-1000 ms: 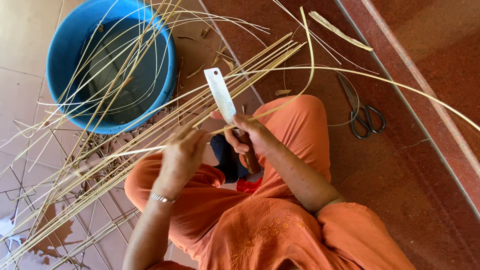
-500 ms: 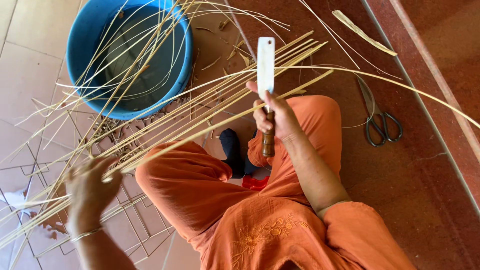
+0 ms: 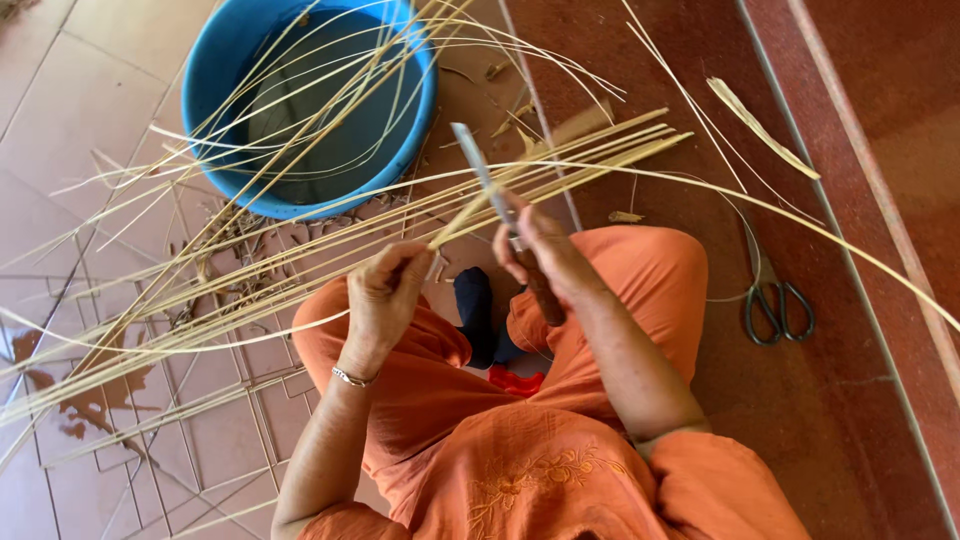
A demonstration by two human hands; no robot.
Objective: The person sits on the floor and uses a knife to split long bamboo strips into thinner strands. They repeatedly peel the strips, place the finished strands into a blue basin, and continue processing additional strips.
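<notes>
Seated on the tiled floor [image 3: 120, 60], orange-clothed lap below. Right hand [image 3: 535, 245] closed around the dark wooden handle of a flat-bladed steel knife [image 3: 478, 170], blade pointing up and away from the body. Left hand [image 3: 385, 290] closed in a pinch on the near end of a thin pale cane strip [image 3: 300, 265], which runs off to the left across the floor among many like it. Blade edge meets the strip just between the two hands.

Round blue plastic tub [image 3: 310, 100] sits beyond the hands, strips draped over its rim. Black-handled scissors [image 3: 775, 305] lie on the red floor, well apart to the right.

Judgement on doing this well: keep the blade angled shallow along the strip, edge away from the pinching fingers; hold the strip taut so the cut follows the grain; let the pull come from the strip hand, knife steady
</notes>
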